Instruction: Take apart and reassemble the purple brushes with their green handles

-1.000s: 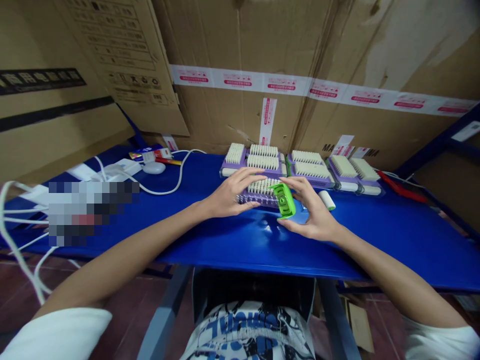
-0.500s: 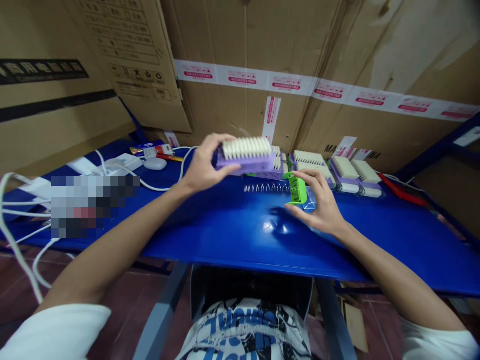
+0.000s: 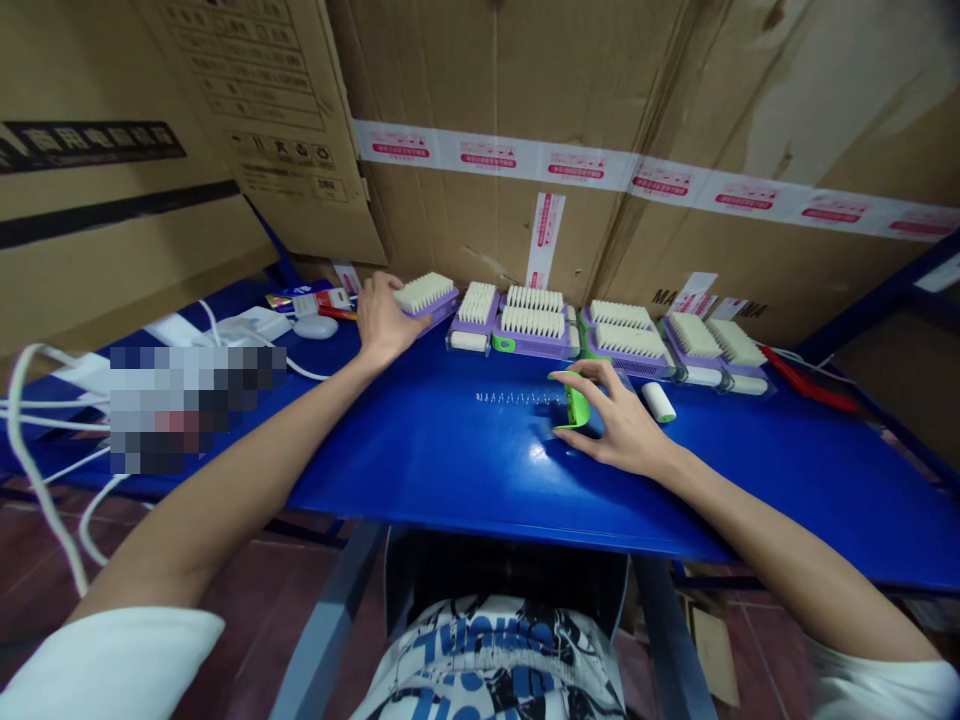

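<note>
A green bracket-like part (image 3: pixel 576 408) is sitting near the middle of the blue table (image 3: pixel 435 450), and the right hand (image 3: pixel 611 425) is pinching it between thumb and fingers. With that part as clock centre, a thin coil-like row (image 3: pixel 514 398) is stretching toward nine, and a white cylinder (image 3: pixel 660 402) is lying near three. At ten, the left hand (image 3: pixel 384 322) is gripping a purple block with pale bristles (image 3: pixel 426 292) by its left end, tilting it; whether the block is touching the table, I cannot tell. Similar bristled blocks (image 3: pixel 532 322) are lining up from eleven to two. A white mouse (image 3: pixel 315 327) is resting between nine and ten, and cardboard (image 3: pixel 465 220) is standing at twelve.
</note>
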Motion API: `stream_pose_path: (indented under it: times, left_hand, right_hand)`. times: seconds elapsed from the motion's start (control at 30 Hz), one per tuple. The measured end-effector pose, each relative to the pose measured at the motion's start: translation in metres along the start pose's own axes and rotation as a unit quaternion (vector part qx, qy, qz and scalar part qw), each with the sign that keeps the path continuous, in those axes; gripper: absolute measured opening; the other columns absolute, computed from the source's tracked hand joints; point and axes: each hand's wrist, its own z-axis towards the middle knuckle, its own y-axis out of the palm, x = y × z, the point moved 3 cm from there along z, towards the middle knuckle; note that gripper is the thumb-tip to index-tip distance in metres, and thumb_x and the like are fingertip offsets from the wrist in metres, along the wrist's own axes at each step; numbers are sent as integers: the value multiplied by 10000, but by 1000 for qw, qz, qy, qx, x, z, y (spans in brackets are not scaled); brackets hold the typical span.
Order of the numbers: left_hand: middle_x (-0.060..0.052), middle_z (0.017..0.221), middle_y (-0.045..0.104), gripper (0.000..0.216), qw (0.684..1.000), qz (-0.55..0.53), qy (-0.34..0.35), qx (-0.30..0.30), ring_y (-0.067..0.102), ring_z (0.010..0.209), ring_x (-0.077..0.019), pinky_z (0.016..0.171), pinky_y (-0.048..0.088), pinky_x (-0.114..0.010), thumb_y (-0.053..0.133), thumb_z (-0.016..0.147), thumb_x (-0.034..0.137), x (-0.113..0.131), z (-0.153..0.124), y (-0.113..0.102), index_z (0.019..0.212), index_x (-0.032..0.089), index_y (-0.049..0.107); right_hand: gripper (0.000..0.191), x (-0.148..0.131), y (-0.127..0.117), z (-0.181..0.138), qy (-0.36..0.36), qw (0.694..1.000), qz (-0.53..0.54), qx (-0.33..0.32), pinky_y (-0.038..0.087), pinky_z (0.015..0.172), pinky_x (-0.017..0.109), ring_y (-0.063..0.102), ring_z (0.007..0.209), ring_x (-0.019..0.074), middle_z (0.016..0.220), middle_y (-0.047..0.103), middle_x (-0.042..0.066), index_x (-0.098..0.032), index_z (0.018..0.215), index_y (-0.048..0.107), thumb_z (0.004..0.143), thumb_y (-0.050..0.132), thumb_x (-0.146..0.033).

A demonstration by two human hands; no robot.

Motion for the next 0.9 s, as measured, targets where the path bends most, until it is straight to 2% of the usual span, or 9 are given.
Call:
stream_pose_path:
  times: [0.07,0.17,0.23,0.4,0.6,0.7,0.8,0.83,0.9]
  left_hand:
    - [-136,1331,669,544,999,19,-6,-35,641,1364,-383,1262,505,-573,937,813,395,5,-7,7,1185,230,576]
    - [-185,1349,712,257,998,1,2,-59,650,1378,-387,1267,499,-585,605,1090,462,9,-8,14,1174,220,630]
    - [-191,1329,741,292,997,-12,14,-72,661,1378,-382,1268,500,-581,452,1150,418,9,-6,15,1156,222,668]
    - [-172,1395,754,271,993,-20,40,-108,717,1317,-344,1246,535,-518,585,1044,266,4,-1,16,1271,213,723]
    - [-182,1397,767,311,992,-26,50,-109,745,1248,-332,1220,561,-530,614,1029,236,3,-1,16,1311,193,737]
    - [-199,1418,747,308,993,-24,60,-98,699,1359,-366,1262,526,-567,625,1027,234,9,-2,12,1308,186,741]
    - [-207,1490,701,295,988,-29,146,-49,612,1491,-398,1315,469,-597,667,1016,257,30,-11,-1,1286,183,760]
    - [-193,1462,715,270,979,-42,197,-35,631,1464,-387,1294,490,-588,666,1024,266,41,-17,-6,1261,189,768]
    - [-144,1278,779,212,950,-93,296,-42,734,1277,-321,1172,584,-518,622,1069,273,65,-35,-16,1191,198,779]
  right_hand:
    - [761,1,1,-1,-2,1000,-7,-12,683,1078,680,709,1298,381,1517,547,173,-367,1718,424,1056,794,-428]
    - [767,2,3,-1,10,999,-10,-36,697,1048,665,721,1290,392,1534,561,180,-353,1719,439,1047,800,-431]
    - [761,1,4,-1,16,999,-12,-47,698,1051,660,724,1300,401,1543,568,187,-332,1713,455,1044,803,-434]
    - [724,1,6,-2,11,998,-14,-60,687,1094,662,733,1327,403,1565,583,193,-300,1692,488,1056,795,-462]
    - [684,2,7,-2,12,997,-19,-80,684,1105,642,746,1341,400,1586,594,209,-268,1683,521,1092,742,-533]
    - [693,2,9,-2,15,995,-30,-91,688,1099,602,751,1341,387,1603,601,216,-245,1689,525,1119,684,-605]
    - [781,0,12,-1,23,993,-74,-92,676,1093,619,742,1335,413,1572,645,227,-200,1656,569,1111,583,-759]
    - [847,0,13,-1,32,991,-93,-90,674,1077,635,747,1302,426,1533,668,236,-181,1633,594,1086,547,-826]
    - [986,-2,15,-1,61,987,-121,-91,686,1005,644,763,1210,436,1441,697,251,-159,1602,632,1020,483,-941]
